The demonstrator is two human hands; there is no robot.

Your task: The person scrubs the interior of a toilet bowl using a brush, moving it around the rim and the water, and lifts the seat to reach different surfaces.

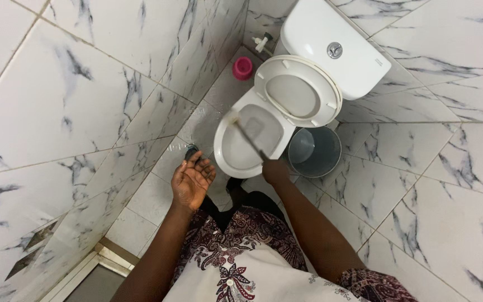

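Right hand [275,170] grips a thin toilet brush handle [248,137] poking into the glossy white oval toilet bowl [227,159], left hand [192,180] hovering palm-up, fingers loosely spread.

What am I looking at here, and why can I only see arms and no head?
The camera sits on the person's head and looks down, so you see only their two arms. The right hand holds a thin stick, a toilet brush handle, reaching into the open white toilet. The left hand is empty, palm up, fingers spread. Beside the toilet stands a grey bucket. A small pink cup sits on the marble-tiled floor in the corner.
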